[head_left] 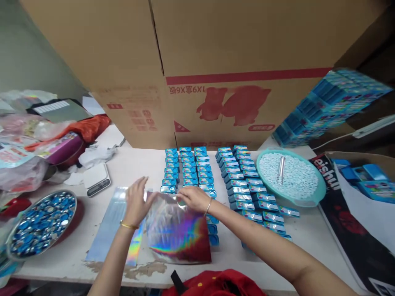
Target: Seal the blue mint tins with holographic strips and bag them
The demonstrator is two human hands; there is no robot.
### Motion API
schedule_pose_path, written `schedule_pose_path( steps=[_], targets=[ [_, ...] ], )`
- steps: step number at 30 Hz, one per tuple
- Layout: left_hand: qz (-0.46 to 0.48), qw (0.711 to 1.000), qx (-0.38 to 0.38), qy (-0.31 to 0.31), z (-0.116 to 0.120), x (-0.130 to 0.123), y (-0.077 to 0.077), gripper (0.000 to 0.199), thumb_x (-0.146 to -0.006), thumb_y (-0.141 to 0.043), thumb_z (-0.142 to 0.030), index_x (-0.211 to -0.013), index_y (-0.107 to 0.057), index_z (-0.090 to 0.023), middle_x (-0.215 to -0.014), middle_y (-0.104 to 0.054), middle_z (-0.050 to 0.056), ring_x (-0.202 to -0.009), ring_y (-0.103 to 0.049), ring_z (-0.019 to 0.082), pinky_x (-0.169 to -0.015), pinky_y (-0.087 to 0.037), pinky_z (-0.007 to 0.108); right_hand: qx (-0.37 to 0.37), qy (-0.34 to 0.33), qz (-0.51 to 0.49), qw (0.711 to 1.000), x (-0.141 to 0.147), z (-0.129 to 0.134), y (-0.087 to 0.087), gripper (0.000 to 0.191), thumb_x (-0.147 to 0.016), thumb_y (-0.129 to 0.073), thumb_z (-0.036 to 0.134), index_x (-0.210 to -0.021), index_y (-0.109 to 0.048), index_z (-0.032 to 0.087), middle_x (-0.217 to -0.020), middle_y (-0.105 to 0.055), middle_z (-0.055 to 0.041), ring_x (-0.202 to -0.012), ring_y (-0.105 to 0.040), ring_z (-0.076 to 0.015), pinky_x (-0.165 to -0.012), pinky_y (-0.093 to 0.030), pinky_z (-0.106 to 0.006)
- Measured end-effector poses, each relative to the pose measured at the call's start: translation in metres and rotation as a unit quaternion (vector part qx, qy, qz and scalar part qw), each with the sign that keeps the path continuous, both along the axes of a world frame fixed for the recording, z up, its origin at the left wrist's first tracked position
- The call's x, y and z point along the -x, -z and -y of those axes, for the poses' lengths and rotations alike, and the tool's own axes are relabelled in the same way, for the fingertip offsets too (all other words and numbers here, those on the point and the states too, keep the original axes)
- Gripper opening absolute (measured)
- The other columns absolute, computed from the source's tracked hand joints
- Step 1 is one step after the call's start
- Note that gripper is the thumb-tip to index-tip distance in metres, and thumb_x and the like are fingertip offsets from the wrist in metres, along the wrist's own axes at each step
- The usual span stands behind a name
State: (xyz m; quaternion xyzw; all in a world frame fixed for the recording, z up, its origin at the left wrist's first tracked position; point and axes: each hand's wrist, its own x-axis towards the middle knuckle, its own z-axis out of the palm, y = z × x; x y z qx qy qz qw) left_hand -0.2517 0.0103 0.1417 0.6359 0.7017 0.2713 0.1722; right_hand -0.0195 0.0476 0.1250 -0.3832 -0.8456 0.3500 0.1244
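A shiny holographic sheet or bag (177,234) lies on the white table in front of me, its far edge slightly raised. My right hand (193,197) pinches the far right part of that edge. At its far left corner is my left hand (138,203), thumb against the edge and the other fingers stretched up and apart. Under and beside my left hand lies a second, flat silvery holographic sheet (108,234). Just beyond my right hand stand rows of small blue boxes (189,168), some partly hidden by the sheet and my forearm.
More blue box rows (240,176) stand right of centre, beside a teal basin (322,185) of pale pellets with a metal tube (281,168). At left are a metal bowl (74,213) of blue discs and a white device (96,179). A large carton (222,41) rises behind.
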Motion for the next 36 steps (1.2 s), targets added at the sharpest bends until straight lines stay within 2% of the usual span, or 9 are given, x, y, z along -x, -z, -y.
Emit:
schedule_pose_path(
  steps=[2, 5, 9, 12, 16, 20, 26, 32, 36],
  targets=[
    [-0.029, 0.992, 0.006, 0.121, -0.011, -0.021, 0.009, 0.038, -0.079, -0.060, -0.049, -0.105, -0.064, -0.023, -0.137, -0.054, 0.011, -0.134, -0.040, 0.031, -0.113, -0.019, 0.054, -0.005, -0.012, 0.000, 1.000, 0.002, -0.011, 0.006, 0.026, -0.097, -0.048, 0.029, -0.077, -0.060, 0.018, -0.077, -0.063, -0.0020, -0.073, -0.055, -0.0137, -0.064, -0.029, -0.024],
    [0.003, 0.969, 0.089, 0.231, -0.029, -0.042, 0.023, 0.027, -0.090, -0.046, -0.044, -0.086, -0.065, -0.024, -0.111, -0.069, 0.005, -0.123, -0.053, 0.023, -0.116, -0.009, 0.054, -0.010, -0.017, -0.002, 1.000, -0.008, -0.029, 0.017, 0.027, -0.097, -0.048, 0.031, -0.077, -0.061, 0.019, -0.076, -0.063, -0.0019, -0.073, -0.055, -0.0136, -0.064, -0.029, -0.024],
    [0.060, 0.957, 0.175, 0.225, -0.056, -0.042, 0.045, 0.038, -0.090, -0.044, -0.047, -0.066, -0.058, -0.022, -0.079, -0.069, 0.002, -0.105, -0.063, 0.021, -0.115, -0.014, 0.053, -0.014, 0.005, 0.017, 1.000, -0.041, -0.050, 0.040, 0.029, -0.097, -0.047, 0.034, -0.076, -0.060, 0.019, -0.075, -0.062, -0.0017, -0.072, -0.055, -0.0137, -0.061, -0.028, -0.023],
    [0.055, 0.955, 0.205, 0.206, -0.072, -0.046, 0.062, 0.038, -0.089, -0.045, -0.050, -0.068, -0.060, -0.022, -0.081, -0.070, 0.003, -0.100, -0.063, 0.022, -0.114, -0.016, 0.056, -0.007, 0.015, 0.045, 0.999, -0.064, -0.062, 0.060, 0.028, -0.098, -0.047, 0.032, -0.076, -0.060, 0.019, -0.073, -0.061, -0.0016, -0.070, -0.055, -0.0138, -0.060, -0.027, -0.023],
    [0.033, 0.969, 0.129, 0.210, -0.087, -0.079, 0.082, 0.030, -0.086, -0.054, -0.046, -0.101, -0.064, -0.022, -0.125, -0.063, 0.011, -0.125, -0.050, 0.027, -0.114, -0.014, 0.058, 0.038, 0.045, 0.009, 0.998, -0.076, -0.074, 0.079, 0.033, -0.097, -0.047, 0.035, -0.070, -0.057, 0.019, -0.066, -0.057, 0.0001, -0.065, -0.052, -0.0134, -0.058, -0.027, -0.024],
    [0.053, 0.956, 0.141, 0.250, -0.107, -0.111, 0.095, 0.022, -0.092, -0.045, -0.034, -0.087, -0.063, -0.022, -0.105, -0.070, 0.007, -0.114, -0.058, 0.023, -0.114, -0.014, 0.054, 0.136, 0.110, -0.115, 0.978, -0.083, -0.087, 0.091, 0.049, -0.093, -0.046, 0.052, -0.057, -0.047, 0.019, -0.057, -0.048, 0.0032, -0.058, -0.046, -0.0112, -0.057, -0.029, -0.023],
    [0.007, 0.959, 0.139, 0.248, -0.150, -0.120, 0.111, 0.024, -0.093, -0.043, -0.029, -0.080, -0.061, -0.019, -0.086, -0.070, 0.004, -0.087, -0.062, 0.019, -0.109, -0.025, 0.051, 0.217, 0.175, -0.225, 0.933, -0.090, -0.111, 0.110, 0.050, -0.089, -0.041, 0.061, -0.059, -0.046, 0.020, -0.055, -0.046, 0.0040, -0.056, -0.045, -0.0112, -0.059, -0.036, -0.024],
    [-0.101, 0.959, 0.029, 0.263, -0.175, -0.139, 0.123, 0.030, -0.092, -0.047, -0.029, -0.117, -0.061, -0.019, -0.116, -0.065, 0.011, -0.106, -0.056, 0.026, -0.087, -0.042, 0.039, 0.245, 0.285, -0.237, 0.896, -0.077, -0.129, 0.138, 0.051, -0.085, -0.041, 0.066, -0.057, -0.038, 0.023, -0.043, -0.038, 0.0056, -0.046, -0.040, -0.0115, -0.047, -0.031, -0.024],
    [-0.162, 0.940, 0.010, 0.299, -0.176, -0.153, 0.129, 0.029, -0.095, -0.042, -0.026, -0.109, -0.066, -0.019, -0.110, -0.068, 0.009, -0.095, -0.058, 0.025, -0.078, -0.041, 0.038, 0.273, 0.323, -0.234, 0.875, -0.073, -0.132, 0.149, 0.051, -0.083, -0.040, 0.068, -0.057, -0.037, 0.024, -0.038, -0.036, 0.0062, -0.041, -0.039, -0.0113, -0.043, -0.029, -0.024]
  ],
)
